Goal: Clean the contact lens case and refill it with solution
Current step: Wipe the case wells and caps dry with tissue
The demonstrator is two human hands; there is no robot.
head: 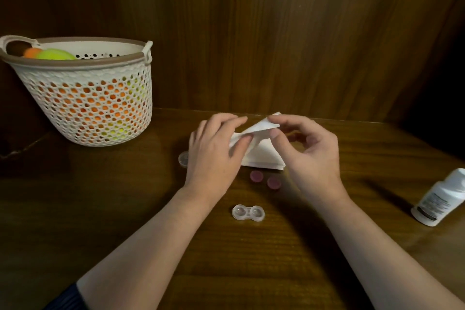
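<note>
Dark brown wood pretty much everywhere: the table (125, 209) has a woven-looking grain, and the paneled wall (276, 32) behind it is the same shade, so the whole corner looks dim.

Off to the left sits a white perforated basket (100, 98) with a brown rim, stuffed with orange and yellow-green balls (54, 54). A white bottle (442, 200) lies tilted near the right edge, well apart from everything else. A small clear round lid-looking thing (183, 158) peeks out from behind the left wrist, partly hidden, so can't tell exactly what it is.

Both hands are up over a stack of white tissues (261, 156). The left hand (216, 153) and right hand (307, 153) each pinch one tissue sheet (259, 127) between thumb and fingers, stretched between them.

The clear contact lens case (248, 212) lies open on the table closer to the camera, between the forearms, untouched. Its two pink caps (265, 179) rest side by side between the case and the tissues.
</note>
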